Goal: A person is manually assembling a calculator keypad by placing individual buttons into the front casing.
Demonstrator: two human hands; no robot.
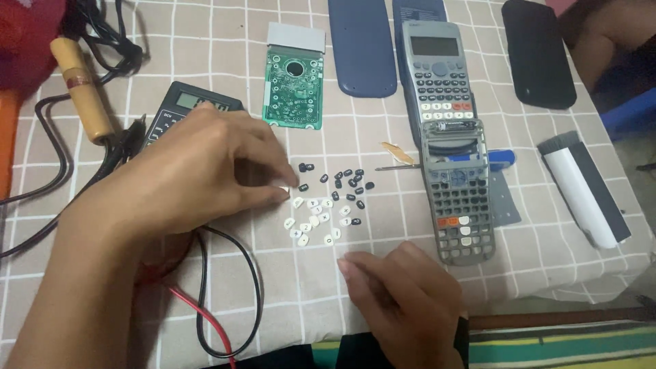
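Left hand (205,174): arched palm-down over the checked-cloth bench (547,232), fingers (283,184) pinching one small white plastic key (282,189) beside the scattered black and white keys (328,205). Right hand (403,294): resting knuckles-up, fingers loosely curled, holding nothing, near the grey keyless calculator shell (459,198).

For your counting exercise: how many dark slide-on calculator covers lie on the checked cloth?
3. One blue cover lies beside the green circuit board; a second blue cover pokes out behind the whole calculator; a black cover lies far right. Others may be off-frame.
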